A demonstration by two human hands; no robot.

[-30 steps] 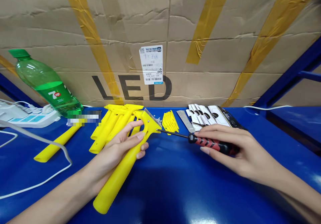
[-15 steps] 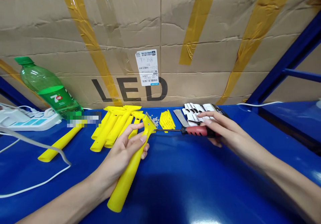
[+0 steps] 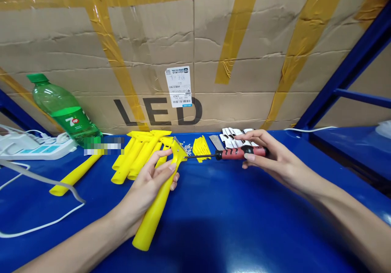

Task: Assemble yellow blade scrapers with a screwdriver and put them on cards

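Note:
My left hand (image 3: 149,187) grips a yellow plastic-handled scraper (image 3: 157,205), with its metal-edged head raised towards the far side of the bench. My right hand (image 3: 265,157) holds a screwdriver (image 3: 235,153) with a red and black handle. Its thin shaft points left, and the tip meets the scraper's head. Behind them lie several yellow scrapers (image 3: 137,153), a loose yellow handle (image 3: 75,177), a stack of yellow plastic pieces (image 3: 200,148), small screws (image 3: 188,149), a steel blade (image 3: 216,142) and white card packaging (image 3: 232,138), partly hidden by my right hand.
A green 7UP bottle (image 3: 64,110) lies tilted at the back left, beside a white power strip (image 3: 36,148) and white cables. A taped cardboard box (image 3: 195,49) forms the back wall. The blue metal bench (image 3: 232,228) spreads in front of my hands.
The view has tilted and shifted. The scraper handle has swung more upright, and my right hand has moved up and left, keeping the screwdriver tip at the scraper's head.

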